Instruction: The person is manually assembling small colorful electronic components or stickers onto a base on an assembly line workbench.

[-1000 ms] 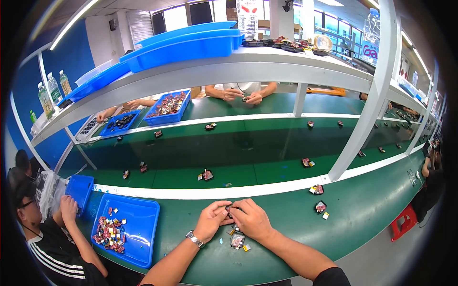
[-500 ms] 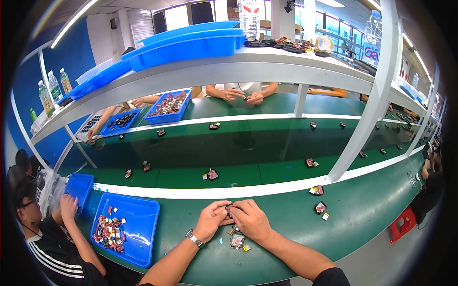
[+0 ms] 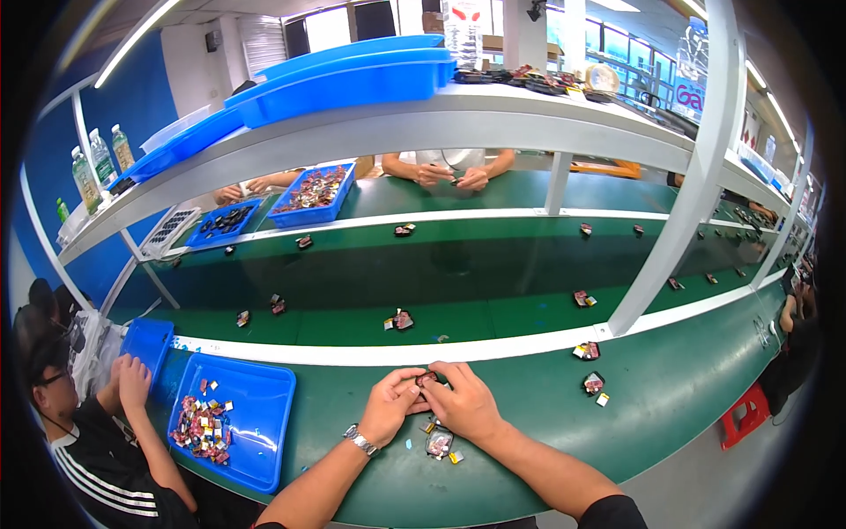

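A small dark part (image 3: 427, 379) sat between the two hands at the near edge of the green table (image 3: 670, 397), just in front of the white strip (image 3: 370, 353) that ran along the belt. The left hand (image 3: 390, 407) had its fingers curled in, the thumb and fingertips pinching the part from the left. The right hand (image 3: 463, 404) closed on it from the other side, its fingers (image 3: 449, 375) bent over the top of the part; how much of the part each hand gripped could not be told, since the fingers hid most of it. The hands touched each other around the part. A wristwatch (image 3: 360, 438) sat on the left wrist.

Just below the hands, on the table, lay another small part (image 3: 438, 443) with a few loose bits beside it. To the right, near the white post (image 3: 679, 212), two more small parts (image 3: 592, 383) rested apart from each other.

To the left stood a blue tray (image 3: 264, 441) holding a heap of small coloured pieces (image 3: 201, 427). A neighbour in a dark striped top (image 3: 106, 476) sat beside it with a hand raised near the tray's edge.

Beyond the strip, the green belt (image 3: 352, 291) carried scattered small parts. Across it, another person's hands (image 3: 454, 176) worked at the far table, and blue bins (image 3: 313, 194) stood under the shelf (image 3: 493, 128).
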A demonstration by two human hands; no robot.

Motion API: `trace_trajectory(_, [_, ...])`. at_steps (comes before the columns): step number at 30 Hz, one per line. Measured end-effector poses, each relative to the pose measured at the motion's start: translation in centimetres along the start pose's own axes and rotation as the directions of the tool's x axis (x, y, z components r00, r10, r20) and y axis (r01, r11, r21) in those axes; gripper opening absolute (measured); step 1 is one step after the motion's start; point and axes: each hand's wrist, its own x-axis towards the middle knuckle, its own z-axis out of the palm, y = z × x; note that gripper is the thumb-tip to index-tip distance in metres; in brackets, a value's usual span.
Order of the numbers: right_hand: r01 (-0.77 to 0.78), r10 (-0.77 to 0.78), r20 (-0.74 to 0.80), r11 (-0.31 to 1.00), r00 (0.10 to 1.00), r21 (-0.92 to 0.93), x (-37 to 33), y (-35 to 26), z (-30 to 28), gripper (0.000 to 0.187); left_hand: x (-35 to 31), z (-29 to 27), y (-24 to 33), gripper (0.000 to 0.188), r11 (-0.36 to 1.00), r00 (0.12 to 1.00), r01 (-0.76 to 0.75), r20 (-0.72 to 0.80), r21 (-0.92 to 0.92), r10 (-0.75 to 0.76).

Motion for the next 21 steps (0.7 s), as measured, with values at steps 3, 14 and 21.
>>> trace_trajectory(3, [-0.022,0.020,0.022,0.997,1.000,0.076,0.1,-0.3,-0.2,0.022,0.2,-0.3,-0.3,0.030,0.999,1.000,-0.001,0.013,0.048,0.000])
trace_trajectory(14, [-0.433,0.430,-0.053,0.893,0.901,-0.120,4.5,13.0,4.1,0.024,1.5,-0.9,-0.1,0.035,0.964,0.945,-0.237,-0.202,0.119,0.257])
trace_trajectory(21, [-0.353,0.357,0.019,0.929,0.934,-0.109,5.8,7.8,6.8,0.066,1.1,-1.5,-0.3,0.022,0.944,0.908,-0.239,-0.293,0.226,0.300])
